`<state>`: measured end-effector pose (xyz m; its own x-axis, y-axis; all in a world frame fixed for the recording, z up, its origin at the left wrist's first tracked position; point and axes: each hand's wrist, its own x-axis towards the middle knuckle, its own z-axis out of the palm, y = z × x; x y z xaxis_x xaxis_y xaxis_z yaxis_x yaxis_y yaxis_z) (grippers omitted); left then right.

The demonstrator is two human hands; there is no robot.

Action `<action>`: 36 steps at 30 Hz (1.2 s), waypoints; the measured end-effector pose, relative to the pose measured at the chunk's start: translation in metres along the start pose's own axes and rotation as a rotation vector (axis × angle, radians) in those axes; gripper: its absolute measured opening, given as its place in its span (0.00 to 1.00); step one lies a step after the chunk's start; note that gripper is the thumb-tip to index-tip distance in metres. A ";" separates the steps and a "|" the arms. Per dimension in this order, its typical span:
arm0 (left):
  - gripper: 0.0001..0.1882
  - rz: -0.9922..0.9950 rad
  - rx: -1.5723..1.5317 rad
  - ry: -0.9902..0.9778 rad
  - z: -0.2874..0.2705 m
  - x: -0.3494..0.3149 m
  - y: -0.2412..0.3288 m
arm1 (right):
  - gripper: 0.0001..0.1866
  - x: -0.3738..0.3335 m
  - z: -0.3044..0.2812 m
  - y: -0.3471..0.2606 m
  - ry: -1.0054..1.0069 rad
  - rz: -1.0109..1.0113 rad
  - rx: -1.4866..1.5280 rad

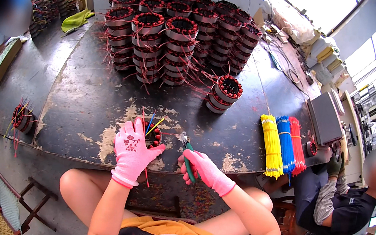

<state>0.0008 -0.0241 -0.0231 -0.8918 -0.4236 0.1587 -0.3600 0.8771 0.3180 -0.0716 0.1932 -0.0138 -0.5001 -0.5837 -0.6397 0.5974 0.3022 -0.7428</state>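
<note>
My left hand, in a pink glove, grips the left side of a motor stator near the table's front edge, its thumb stretched across the front. The palm and fingers hide much of the stator. Red, blue and yellow wires stick up from it, and a red end hangs below the hand. Just to the right, my right hand, also gloved in pink, is closed round green-handled cutting pliers. The pliers' jaws point up and left, apart from the stator.
Stacked stators fill the table's back. A short stack stands nearer. Yellow, blue and red wire bundles lie right. A wired stator sits far left. A co-worker sits at the right.
</note>
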 end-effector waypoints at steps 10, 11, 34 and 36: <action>0.52 0.134 -0.092 -0.074 -0.060 -0.002 -0.116 | 0.39 0.024 0.049 -0.049 0.341 -0.613 -1.207; 0.52 0.115 -0.060 -0.065 -0.067 -0.004 -0.134 | 0.40 0.055 0.069 -0.051 0.406 -0.657 -1.264; 0.59 -0.166 0.215 -0.034 -0.067 -0.013 -0.222 | 0.34 0.036 -0.106 -0.016 0.371 -0.995 -1.490; 0.59 -0.232 0.192 -0.097 -0.073 -0.010 -0.209 | 0.32 0.020 -0.134 -0.023 0.445 -0.944 -1.488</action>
<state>0.1051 -0.2194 -0.0228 -0.7986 -0.6018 0.0094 -0.5938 0.7902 0.1518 -0.1793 0.2754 -0.0364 -0.5618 -0.7918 0.2397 -0.8255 0.5176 -0.2249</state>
